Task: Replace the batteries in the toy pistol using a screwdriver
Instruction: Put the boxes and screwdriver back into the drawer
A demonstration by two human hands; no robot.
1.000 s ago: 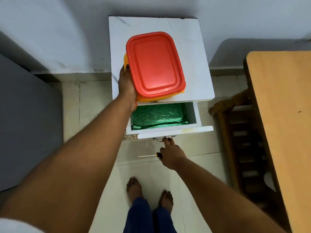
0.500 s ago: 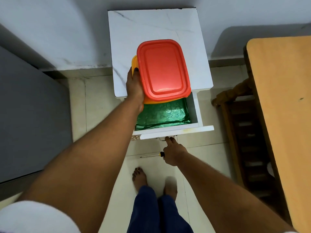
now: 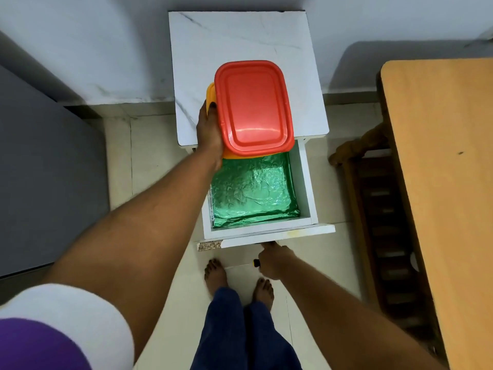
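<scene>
The left hand (image 3: pixel 209 129) grips the left side of a yellow plastic box with a red lid (image 3: pixel 252 106), fingers closed on it, above the white cabinet's open, green-foil-lined drawer (image 3: pixel 305 182). The right hand (image 3: pixel 274 259) is closed around a black-tipped screwdriver handle (image 3: pixel 256 262) beneath the drawer front.
</scene>
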